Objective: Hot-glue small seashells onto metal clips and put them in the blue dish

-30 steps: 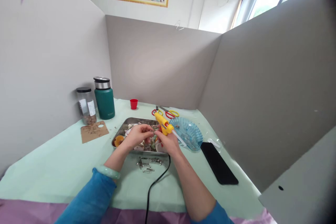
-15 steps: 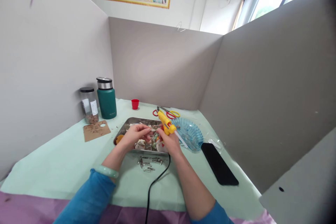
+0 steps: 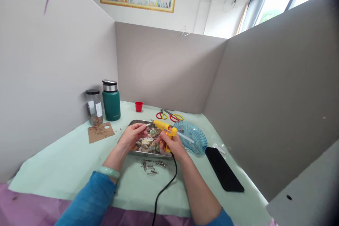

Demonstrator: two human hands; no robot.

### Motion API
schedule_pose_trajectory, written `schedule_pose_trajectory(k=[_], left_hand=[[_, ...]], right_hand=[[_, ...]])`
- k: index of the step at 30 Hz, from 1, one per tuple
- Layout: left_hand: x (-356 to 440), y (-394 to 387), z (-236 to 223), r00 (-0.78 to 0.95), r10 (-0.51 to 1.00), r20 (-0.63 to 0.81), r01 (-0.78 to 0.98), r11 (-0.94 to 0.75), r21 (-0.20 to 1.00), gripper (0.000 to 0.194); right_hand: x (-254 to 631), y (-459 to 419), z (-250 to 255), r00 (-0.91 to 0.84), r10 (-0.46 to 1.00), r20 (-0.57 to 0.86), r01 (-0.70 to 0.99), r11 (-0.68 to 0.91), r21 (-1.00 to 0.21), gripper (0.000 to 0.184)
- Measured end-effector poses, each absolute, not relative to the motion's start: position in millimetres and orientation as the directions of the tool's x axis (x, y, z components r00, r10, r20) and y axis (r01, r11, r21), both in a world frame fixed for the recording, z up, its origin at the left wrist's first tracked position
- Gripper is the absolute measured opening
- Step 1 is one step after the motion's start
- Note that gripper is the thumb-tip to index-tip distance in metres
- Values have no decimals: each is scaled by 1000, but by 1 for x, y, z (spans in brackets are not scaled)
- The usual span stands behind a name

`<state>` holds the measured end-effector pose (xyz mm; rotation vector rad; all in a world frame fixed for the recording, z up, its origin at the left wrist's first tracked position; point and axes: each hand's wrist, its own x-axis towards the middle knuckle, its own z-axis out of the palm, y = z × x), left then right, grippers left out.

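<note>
My right hand (image 3: 171, 141) is wrapped round a yellow hot glue gun (image 3: 161, 125), its nozzle pointing left and a glue stick jutting from its back. Between the thumb and fingertips of my left hand (image 3: 132, 135) is a small silvery brooch pin (image 3: 148, 124), close to the nozzle. Both hands are over a metal tray (image 3: 148, 154) full of shells (image 3: 149, 144). On the table in front of the tray lie several loose brooch pins (image 3: 151, 168). A black cord (image 3: 165, 187) runs from the gun toward me.
Right of the tray are a blue scalloped dish (image 3: 197, 137), a black slab (image 3: 224, 169) and clear plastic wrapping (image 3: 221, 148). Behind it lie scissors (image 3: 176, 117) and a red cup (image 3: 138, 106). A green flask (image 3: 111, 104), a jar (image 3: 94, 109) and a brown card (image 3: 99, 134) stand or lie left.
The glue gun has swung from steep to nearly level, its nozzle now pointing left toward the brooch pin. My hands have moved slightly apart, and the view has shifted a little.
</note>
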<state>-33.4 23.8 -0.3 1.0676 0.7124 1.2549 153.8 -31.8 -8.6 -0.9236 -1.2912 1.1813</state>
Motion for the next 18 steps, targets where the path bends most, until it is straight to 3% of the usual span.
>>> schedule_pose_trajectory(k=[5, 18], left_hand=[[-33, 24, -1, 133, 981, 139, -377, -80, 923, 29], [-33, 24, -3, 91, 982, 167, -329, -129, 935, 31]], right_hand=[[151, -32, -12, -154, 971, 183, -14, 183, -983, 38], [150, -34, -9, -91, 977, 193, 133, 204, -970, 36]])
